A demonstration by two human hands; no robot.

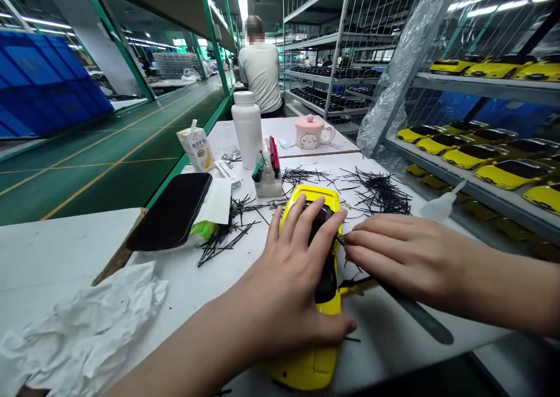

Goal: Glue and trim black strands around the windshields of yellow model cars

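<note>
A yellow toy car (321, 362) with dark windows lies lengthwise in front of me on the white table. My left hand (293, 263) grips it from above, fingers spread across the roof and thumb hooked toward the right side. Close against the car's right side is my right hand (406, 254), its fingers closed. From beneath that palm, the rounded handle of a dark grey tool (422, 318) sticks out toward the lower right. A small dark tip shows by the fingertips at the car's edge; what it touches is hidden.
Thin black strips lie in heaps (380, 192) around the car. Behind it stand a pen holder (268, 187), white bottle (247, 128) and pink-lidded mug (310, 133). At left are a black phone (170, 210) and crumpled white cloth (91, 327). Racks of yellow cars (503, 172) flank the right; a person (260, 73) sits ahead.
</note>
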